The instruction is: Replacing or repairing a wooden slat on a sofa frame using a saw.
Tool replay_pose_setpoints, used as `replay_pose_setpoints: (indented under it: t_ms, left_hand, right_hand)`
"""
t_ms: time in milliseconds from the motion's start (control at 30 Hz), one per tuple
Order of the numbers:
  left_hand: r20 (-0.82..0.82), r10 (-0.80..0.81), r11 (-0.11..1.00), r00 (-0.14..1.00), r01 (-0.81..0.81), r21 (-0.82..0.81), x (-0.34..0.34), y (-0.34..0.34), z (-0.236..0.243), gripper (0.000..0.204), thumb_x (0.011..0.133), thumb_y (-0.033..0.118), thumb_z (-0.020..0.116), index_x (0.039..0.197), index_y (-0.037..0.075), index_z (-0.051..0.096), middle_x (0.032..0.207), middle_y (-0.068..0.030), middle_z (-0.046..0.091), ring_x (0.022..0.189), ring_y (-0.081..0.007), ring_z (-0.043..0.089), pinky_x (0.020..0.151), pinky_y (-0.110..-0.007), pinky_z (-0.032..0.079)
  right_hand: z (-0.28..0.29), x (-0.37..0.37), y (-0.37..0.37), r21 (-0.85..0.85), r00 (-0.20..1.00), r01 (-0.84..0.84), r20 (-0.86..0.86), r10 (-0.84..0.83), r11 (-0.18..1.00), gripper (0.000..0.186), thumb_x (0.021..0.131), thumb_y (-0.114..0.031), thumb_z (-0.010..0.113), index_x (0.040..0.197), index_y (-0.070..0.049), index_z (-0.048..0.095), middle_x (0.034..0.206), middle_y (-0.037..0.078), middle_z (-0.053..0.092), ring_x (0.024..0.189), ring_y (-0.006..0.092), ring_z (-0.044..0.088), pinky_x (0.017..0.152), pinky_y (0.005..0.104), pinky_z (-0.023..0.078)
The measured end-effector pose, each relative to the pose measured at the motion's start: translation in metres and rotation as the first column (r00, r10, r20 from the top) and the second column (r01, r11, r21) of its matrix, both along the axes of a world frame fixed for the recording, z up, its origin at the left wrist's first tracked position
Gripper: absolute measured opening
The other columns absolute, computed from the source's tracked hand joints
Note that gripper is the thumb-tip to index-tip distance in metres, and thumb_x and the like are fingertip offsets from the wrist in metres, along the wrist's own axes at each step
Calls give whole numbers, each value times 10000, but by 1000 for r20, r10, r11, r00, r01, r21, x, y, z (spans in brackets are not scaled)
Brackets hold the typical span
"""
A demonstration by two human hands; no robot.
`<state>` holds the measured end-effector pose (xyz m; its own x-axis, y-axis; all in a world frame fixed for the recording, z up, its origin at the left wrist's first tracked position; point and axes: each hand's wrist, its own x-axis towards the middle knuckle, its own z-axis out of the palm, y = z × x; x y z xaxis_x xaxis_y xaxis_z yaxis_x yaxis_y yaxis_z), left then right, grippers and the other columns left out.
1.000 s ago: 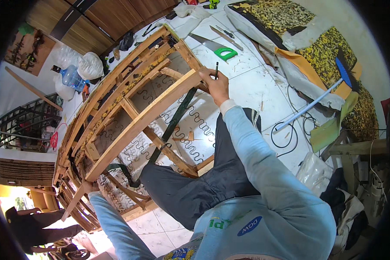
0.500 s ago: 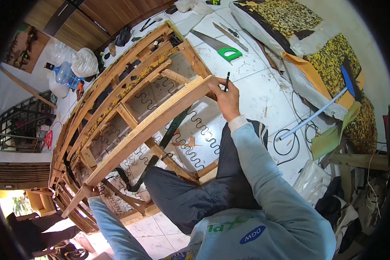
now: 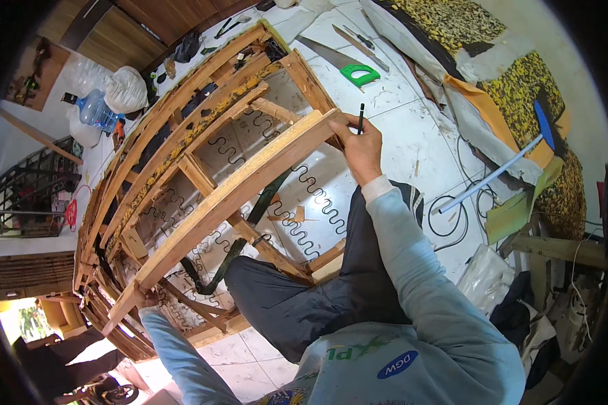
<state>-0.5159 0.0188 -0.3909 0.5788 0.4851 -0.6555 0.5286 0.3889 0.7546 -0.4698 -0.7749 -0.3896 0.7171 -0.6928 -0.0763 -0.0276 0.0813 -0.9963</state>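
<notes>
A long, slightly curved wooden board (image 3: pixel 226 209) lies slantwise in front of me, above a wooden sofa frame (image 3: pixel 199 177) with wavy metal springs (image 3: pixel 317 202). My left hand (image 3: pixel 144 295) grips the board near its lower left end; the fingers are partly hidden beneath it. At the upper right end, my right hand (image 3: pixel 362 150) pinches the board. A dark pencil (image 3: pixel 361 119) sticks up from between the fingers of that same hand. The frame's curved rails run along the far side, some with torn yellow foam on them.
A handsaw (image 3: pixel 359 74) with a green handle lies on the tiled floor beyond the frame. To the right are a blue-headed broom (image 3: pixel 544 128), a coiled cable (image 3: pixel 447 223) and speckled foam sheets (image 3: pixel 523 88). A water bottle (image 3: pixel 100 111) and a white sack (image 3: pixel 125 93) stand at far left.
The board and both hands have shifted slightly to the right, its far end tipping up a little. The grip of both hands is the same, and the pencil is still in the right hand.
</notes>
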Motion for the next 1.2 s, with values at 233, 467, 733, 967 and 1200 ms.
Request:
replay_pose_setpoints:
  t_ms: [233, 467, 733, 967, 1200]
  left_hand:
    - [149, 6, 988, 989, 17, -155, 7, -16, -21, 373, 888, 359, 695, 1084, 53, 611, 867, -90, 695, 656, -219, 645, 673, -289, 598]
    - [326, 34, 998, 945, -17, -56, -36, 39, -49, 383, 900, 325, 673, 1149, 51, 577, 975, -89, 678, 846, -239, 649, 800, -347, 579]
    - [537, 366, 913, 760, -404, -50, 42, -128, -55, 339, 915, 276, 665, 1170, 75, 566, 1040, -79, 648, 917, -273, 637, 804, -389, 576]
    - [468, 565, 825, 680, -464, -322, -12, -90, -20, 256, 989, 157, 552, 1201, 14, 536, 1158, -172, 628, 1062, -316, 628, 919, -456, 557]
    - [456, 541, 840, 706, -439, -318, -6, -107, -23, 266, 972, 181, 607, 1180, 20, 570, 1096, -123, 665, 948, -245, 673, 789, -368, 601]
  right_hand:
    - [4, 3, 5, 313, 987, 144, 19, -157, 939, 344, 760, -109, 834, 1013, 51, 663, 852, 60, 664, 694, 95, 585, 606, 232, 479]
    - [-1, 24, 6, 438, 999, 22, 32, -40, 899, 279, 747, -99, 825, 956, 21, 684, 879, 77, 683, 762, 156, 632, 695, 281, 512]
    - [-12, 6, -42, 465, 975, -223, 120, 189, 857, 372, 909, -225, 699, 1178, 27, 648, 1042, 98, 670, 817, 178, 643, 637, 269, 539]
    - [-18, 17, -39, 414, 943, -303, -1, 334, 858, 471, 897, -298, 722, 1266, -27, 612, 1019, 29, 667, 679, 88, 553, 512, 212, 382]
    - [-16, 20, -54, 269, 954, -265, -66, 293, 926, 521, 872, -334, 751, 1264, -21, 608, 1052, 34, 662, 656, 85, 521, 522, 209, 387]
